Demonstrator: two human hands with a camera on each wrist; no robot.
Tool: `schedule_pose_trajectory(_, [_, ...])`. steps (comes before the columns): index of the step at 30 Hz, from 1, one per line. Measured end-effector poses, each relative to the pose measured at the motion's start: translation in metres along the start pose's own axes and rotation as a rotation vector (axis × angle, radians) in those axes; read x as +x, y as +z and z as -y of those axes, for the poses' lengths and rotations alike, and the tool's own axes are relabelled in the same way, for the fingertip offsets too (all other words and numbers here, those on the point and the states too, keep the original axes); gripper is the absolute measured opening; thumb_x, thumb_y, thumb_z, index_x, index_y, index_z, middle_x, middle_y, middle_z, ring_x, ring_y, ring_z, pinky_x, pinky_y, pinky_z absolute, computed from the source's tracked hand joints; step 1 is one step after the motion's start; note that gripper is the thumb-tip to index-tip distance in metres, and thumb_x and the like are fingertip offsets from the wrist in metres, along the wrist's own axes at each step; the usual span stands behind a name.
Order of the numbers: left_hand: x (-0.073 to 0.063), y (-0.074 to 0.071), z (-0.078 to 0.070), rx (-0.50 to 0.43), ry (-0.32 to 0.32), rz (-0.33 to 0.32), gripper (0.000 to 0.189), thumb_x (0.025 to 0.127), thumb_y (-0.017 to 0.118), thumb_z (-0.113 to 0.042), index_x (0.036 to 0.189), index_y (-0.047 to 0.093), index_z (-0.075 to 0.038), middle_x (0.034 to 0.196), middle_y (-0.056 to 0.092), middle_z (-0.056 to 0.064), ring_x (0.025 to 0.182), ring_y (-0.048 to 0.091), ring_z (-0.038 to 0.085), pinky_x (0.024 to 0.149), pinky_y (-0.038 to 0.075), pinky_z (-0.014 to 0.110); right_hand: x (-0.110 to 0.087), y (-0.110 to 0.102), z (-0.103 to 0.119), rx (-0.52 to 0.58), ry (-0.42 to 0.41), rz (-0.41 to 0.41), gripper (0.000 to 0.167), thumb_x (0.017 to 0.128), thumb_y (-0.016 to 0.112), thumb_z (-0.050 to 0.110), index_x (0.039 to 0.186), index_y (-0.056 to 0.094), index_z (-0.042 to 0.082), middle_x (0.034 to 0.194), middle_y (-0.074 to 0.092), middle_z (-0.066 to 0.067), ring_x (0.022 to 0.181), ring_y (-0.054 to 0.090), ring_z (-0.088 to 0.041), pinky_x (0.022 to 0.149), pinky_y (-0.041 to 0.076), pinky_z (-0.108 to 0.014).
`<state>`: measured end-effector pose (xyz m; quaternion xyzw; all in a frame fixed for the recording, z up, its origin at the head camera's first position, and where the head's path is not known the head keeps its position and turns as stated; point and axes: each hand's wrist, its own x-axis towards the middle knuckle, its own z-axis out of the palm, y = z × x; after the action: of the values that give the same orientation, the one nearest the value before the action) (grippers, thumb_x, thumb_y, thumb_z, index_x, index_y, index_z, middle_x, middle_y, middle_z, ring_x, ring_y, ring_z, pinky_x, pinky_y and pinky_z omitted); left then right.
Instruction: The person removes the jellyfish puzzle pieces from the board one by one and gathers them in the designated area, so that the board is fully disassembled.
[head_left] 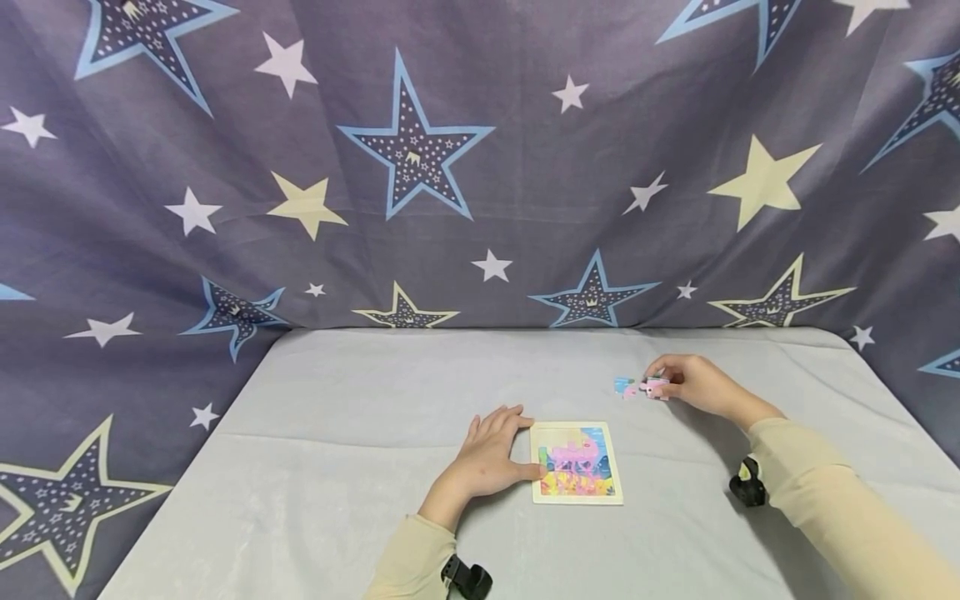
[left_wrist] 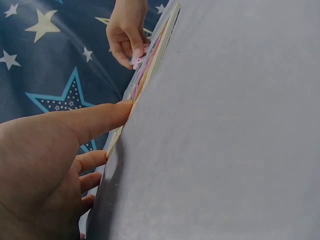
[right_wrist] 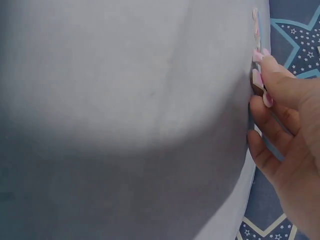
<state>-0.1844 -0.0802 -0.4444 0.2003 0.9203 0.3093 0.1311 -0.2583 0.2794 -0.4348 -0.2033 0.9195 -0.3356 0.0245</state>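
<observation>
While the left hand, fingers loosely spread, rests its thumb over the 9 o'clock rim of the puzzle frame, the right hand pinches a pink piece, off toward 2; loose pieces just beside it at 9. Best handling, my guess: frame steady, light grip on edges. Frame near-square, sides roughly 12–6, bare patch toward 11; held piece's long axis hidden by fingers.

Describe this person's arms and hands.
On the left, a plain beige fabric sleeve and a small black strapped wrist device; on the right, a matching beige sleeve and black wrist device. The left hand and right hand wear no gloves.
</observation>
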Motion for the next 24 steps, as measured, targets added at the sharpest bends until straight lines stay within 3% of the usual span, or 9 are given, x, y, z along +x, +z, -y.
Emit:
schedule_pose_trajectory(8, [-0.0031, -0.0015, -0.0036, -0.007, -0.009, -0.005, 0.073, 0.084, 0.076, -0.042, 0.145, 0.051, -0.009, 0.165, 0.034, 0.011, 0.157, 0.021, 0.033, 0.128, 0.006, 0.062, 0.0020, 0.0036, 0.0010, -0.100, 0.005, -0.016, 0.016, 0.088, 0.077, 0.006, 0.104, 0.073, 0.005, 0.083, 0.071, 0.001, 0.070, 0.055, -0.004, 0.067, 0.046, -0.025])
schedule_pose_trajectory(15, [-0.0031, -0.0011, -0.0020, -0.002, -0.015, -0.004, 0.073, 0.084, 0.075, -0.042, 0.145, 0.051, -0.010, 0.166, 0.033, 0.010, 0.157, 0.021, 0.032, 0.128, 0.005, 0.061, 0.0004, 0.0061, 0.0000, -0.147, -0.002, -0.046, 0.018, 0.088, 0.076, 0.005, 0.107, 0.076, 0.004, 0.089, 0.065, -0.004, 0.072, 0.047, -0.009, 0.063, 0.040, -0.025])
schedule_pose_trajectory(24, [0.0019, 0.0034, 0.0026, 0.009, -0.015, -0.006, 0.073, 0.084, 0.074, -0.042, 0.146, 0.050, -0.012, 0.167, 0.032, 0.009, 0.158, 0.019, 0.032, 0.129, 0.004, 0.060, -0.0028, 0.0058, -0.0001, -0.169, -0.007, -0.056, 0.024, 0.089, 0.074, 0.004, 0.113, 0.076, 0.003, 0.101, 0.069, -0.010, 0.080, 0.054, -0.013, 0.071, 0.048, -0.029])
